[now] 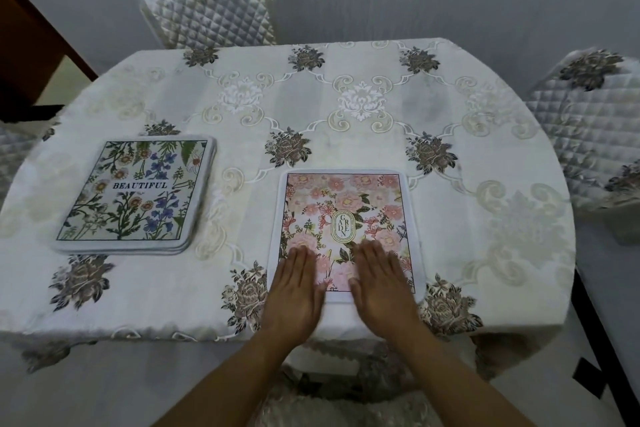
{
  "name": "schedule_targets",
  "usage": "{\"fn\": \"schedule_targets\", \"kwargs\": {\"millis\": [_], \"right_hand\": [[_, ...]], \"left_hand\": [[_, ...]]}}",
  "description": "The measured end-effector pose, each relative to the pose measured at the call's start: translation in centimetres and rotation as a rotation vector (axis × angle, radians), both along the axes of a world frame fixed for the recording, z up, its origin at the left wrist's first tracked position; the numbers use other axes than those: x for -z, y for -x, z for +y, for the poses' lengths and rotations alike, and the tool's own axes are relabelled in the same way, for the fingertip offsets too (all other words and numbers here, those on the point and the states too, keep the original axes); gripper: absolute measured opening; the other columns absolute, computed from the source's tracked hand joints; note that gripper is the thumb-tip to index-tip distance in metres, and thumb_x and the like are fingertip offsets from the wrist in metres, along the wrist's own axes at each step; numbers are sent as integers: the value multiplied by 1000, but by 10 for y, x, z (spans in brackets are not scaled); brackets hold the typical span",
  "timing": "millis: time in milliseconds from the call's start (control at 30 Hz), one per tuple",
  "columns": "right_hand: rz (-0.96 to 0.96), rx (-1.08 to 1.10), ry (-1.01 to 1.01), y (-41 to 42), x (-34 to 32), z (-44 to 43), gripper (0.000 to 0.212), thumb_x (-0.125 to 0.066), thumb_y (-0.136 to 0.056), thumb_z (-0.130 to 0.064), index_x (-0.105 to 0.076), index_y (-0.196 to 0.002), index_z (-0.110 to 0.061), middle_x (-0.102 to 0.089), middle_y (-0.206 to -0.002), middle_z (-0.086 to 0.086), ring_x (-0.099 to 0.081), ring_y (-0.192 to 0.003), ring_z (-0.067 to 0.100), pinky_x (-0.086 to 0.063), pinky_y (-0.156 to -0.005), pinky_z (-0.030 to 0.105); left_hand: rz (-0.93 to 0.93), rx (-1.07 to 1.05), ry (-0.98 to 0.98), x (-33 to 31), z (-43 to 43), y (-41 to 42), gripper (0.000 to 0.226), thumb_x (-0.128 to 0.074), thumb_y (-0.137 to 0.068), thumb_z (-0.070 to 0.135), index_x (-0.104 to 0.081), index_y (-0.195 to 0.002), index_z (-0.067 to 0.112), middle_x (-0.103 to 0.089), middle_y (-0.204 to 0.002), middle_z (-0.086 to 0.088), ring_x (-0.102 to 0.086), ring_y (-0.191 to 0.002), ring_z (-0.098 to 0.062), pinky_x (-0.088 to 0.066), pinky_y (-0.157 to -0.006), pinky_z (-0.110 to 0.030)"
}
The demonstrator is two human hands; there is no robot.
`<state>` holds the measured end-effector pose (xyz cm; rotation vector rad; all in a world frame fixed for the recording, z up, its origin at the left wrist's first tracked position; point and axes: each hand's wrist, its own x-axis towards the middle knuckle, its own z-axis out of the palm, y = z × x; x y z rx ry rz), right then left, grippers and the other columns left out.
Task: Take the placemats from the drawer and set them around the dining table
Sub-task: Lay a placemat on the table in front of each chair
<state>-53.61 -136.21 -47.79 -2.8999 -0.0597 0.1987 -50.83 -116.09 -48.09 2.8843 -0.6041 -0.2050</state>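
A pink floral placemat marked "GARDEN" lies flat near the table's front edge, right in front of me. My left hand rests palm down on its near left corner, fingers straight. My right hand lies flat on its near right part in the same way. A stack of placemats sits on the left side of the table; the top one shows green and blue flowers and the word "BEAUTIFUL". The dining table is covered by a white embroidered cloth.
A quilted chair stands at the far side. Another quilted chair stands at the right, and part of a chair shows at the far left edge. A chair seat sits below my arms. Dark wooden furniture is at the upper left.
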Motion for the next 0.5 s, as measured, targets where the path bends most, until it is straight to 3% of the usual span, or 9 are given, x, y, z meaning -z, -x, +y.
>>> {"fn": "schedule_targets", "kwargs": {"millis": [167,267,400,500], "right_hand": [[26,52,-2,13,-1,-47,64,-12,-99,-47,-2,-154,-15,1,-163,5,13,-149,16,3,-120,37],[35,45,-60,-2,-7,-47,65,-9,-98,-48,-1,-154,-16,5,-162,4,17,-148,15,7,-120,35],[-5,16,-105,-70,-18,-35,68,-7,-95,-45,-9,-154,-12,-5,-163,6,7,-149,19,3,-121,37],[39,-56,-69,-130,-21,-26,66,-11,-96,-41,-7,-154,-10,-4,-163,9,3,-150,23,0,-121,40]], "left_hand": [[55,11,-16,-2,14,-1,67,-9,-99,53,2,-152,13,6,-160,-7,13,-147,-21,6,-118,-35],[85,21,48,-9,5,-20,70,-3,-97,56,11,-151,14,19,-158,-7,24,-144,-20,13,-118,-34],[4,54,121,-23,-27,-84,62,-17,-101,41,-3,-152,7,2,-161,-14,12,-147,-27,9,-118,-35],[-6,87,48,-21,-54,-135,62,-9,-97,35,-8,-151,2,-6,-160,-19,3,-148,-33,2,-120,-39]]}}
